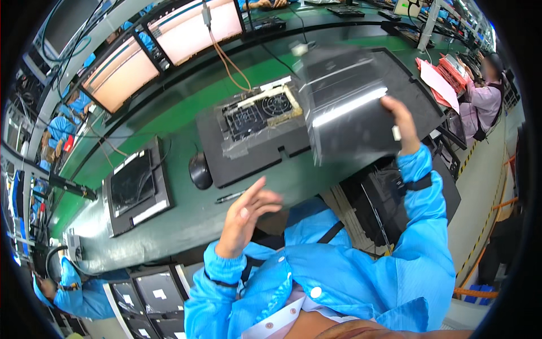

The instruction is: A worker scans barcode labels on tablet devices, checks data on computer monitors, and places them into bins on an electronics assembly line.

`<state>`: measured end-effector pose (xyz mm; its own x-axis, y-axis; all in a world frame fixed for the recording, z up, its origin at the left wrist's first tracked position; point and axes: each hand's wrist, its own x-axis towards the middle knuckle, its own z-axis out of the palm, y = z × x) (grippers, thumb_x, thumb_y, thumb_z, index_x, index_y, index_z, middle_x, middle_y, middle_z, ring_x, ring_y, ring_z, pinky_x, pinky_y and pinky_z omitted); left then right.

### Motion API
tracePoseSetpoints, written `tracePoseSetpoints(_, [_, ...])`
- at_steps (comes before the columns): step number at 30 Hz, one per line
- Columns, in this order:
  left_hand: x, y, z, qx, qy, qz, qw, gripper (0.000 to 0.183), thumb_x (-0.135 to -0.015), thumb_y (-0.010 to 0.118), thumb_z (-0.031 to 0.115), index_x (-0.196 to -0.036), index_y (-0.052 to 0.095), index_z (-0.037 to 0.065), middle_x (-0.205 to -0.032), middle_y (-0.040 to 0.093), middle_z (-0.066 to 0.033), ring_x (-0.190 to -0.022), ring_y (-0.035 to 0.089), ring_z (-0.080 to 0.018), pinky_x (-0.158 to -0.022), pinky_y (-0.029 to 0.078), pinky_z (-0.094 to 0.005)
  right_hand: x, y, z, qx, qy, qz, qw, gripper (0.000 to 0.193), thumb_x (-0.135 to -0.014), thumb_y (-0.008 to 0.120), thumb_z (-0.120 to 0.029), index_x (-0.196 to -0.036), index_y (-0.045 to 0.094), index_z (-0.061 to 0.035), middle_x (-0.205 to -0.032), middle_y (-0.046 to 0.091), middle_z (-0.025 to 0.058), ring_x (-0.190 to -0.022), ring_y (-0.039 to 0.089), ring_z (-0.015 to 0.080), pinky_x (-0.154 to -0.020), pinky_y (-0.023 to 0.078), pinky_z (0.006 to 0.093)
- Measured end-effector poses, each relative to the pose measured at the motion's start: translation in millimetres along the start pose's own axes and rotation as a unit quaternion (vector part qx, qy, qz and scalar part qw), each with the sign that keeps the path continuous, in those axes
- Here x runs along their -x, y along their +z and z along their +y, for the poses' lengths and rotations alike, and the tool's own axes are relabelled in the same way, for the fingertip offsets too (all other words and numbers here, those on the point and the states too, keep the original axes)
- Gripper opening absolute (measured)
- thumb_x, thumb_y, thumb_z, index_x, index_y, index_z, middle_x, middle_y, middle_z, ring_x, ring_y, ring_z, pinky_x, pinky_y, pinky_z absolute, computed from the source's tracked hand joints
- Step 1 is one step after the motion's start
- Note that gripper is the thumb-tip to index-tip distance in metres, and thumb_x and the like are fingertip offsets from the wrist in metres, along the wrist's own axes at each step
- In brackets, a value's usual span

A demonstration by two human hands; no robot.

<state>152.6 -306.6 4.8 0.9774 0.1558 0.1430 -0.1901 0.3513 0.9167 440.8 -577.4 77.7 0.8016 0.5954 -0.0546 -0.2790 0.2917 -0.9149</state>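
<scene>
Though much lies around it, the black mat [243, 169] serves as landmark for this listing.

Workbench [178, 243], green, one: beneath the mat.

Monitors [195, 31], lit, two: beyond the mat, toward its left.

Glossy sheet [350, 127], dark, one: over the mat's right end in this view; blurred, so whether rigid panel or film cannot be told.

Screen unit [132, 183], black, on its own pad: left of the mat.

Framed assembly [262, 110], with a round fan-like part: on the mat.

Right hand [403, 124]: beyond the mat's right end, grasping the sheet by one edge.

Left hand [245, 217]: on the mat's near side, fingers spread, nothing held.

Mouse [200, 170], black: just beside the mat's left edge.

Pen [230, 196]: near side of the mat.

Risks, judged: one-edge support could let the sheet sag, twist or slip; swung low, its free side could scrape the assembly.
</scene>
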Motion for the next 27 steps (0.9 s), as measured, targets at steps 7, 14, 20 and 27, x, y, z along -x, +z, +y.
tracePoseSetpoints(7, [34.2,-5.0,-5.8,0.207,-0.123,0.106,0.965,0.060,-0.083,0.066,0.009,-0.139,0.047,0.000,-0.132,0.059,-0.0162,-0.122,0.057,-0.0284,-0.105,0.045,-0.0424,21.2,69.1,106.6,0.304,0.000,-0.248,0.920,0.026,-0.102,0.058,-0.023,-0.100,0.067,0.0006,-0.089,0.067,-0.0004,-0.089,0.059,0.0084,-0.080,0.049,0.0298])
tracePoseSetpoints(14, [111.9,-41.8,9.2,0.238,0.014,0.248,0.939,0.057,-0.077,0.062,-0.003,-0.133,0.053,-0.002,-0.122,0.064,-0.0169,-0.112,0.064,-0.0331,-0.101,0.050,-0.0460,-6.3,-6.4,73.9,0.764,-0.366,-0.120,0.517,0.027,-0.074,0.063,0.000,-0.101,0.066,-0.0019,-0.117,0.059,0.0141,-0.115,0.056,0.0332,-0.098,0.045,0.0430])
tracePoseSetpoints(20, [116.2,-65.8,25.6,0.329,0.068,0.249,0.908,0.044,-0.088,0.060,0.004,-0.131,0.056,-0.002,-0.123,0.065,-0.0188,-0.113,0.064,-0.0347,-0.102,0.050,-0.0484,-5.2,2.1,61.0,0.749,-0.345,-0.160,0.543,0.018,-0.079,0.069,-0.003,-0.097,0.065,-0.0020,-0.123,0.057,0.0168,-0.119,0.053,0.0382,-0.103,0.042,0.0466])
tracePoseSetpoints(27, [93.7,-70.3,24.4,0.357,0.116,0.263,0.889,0.028,-0.097,0.054,0.005,-0.123,0.063,0.001,-0.119,0.069,-0.0139,-0.115,0.064,-0.0300,-0.105,0.048,-0.0480,36.2,113.0,89.8,0.474,-0.255,-0.175,0.824,0.023,-0.094,0.064,-0.007,-0.116,0.063,0.0013,-0.106,0.069,0.0145,-0.088,0.067,0.0226,-0.079,0.052,0.0318])
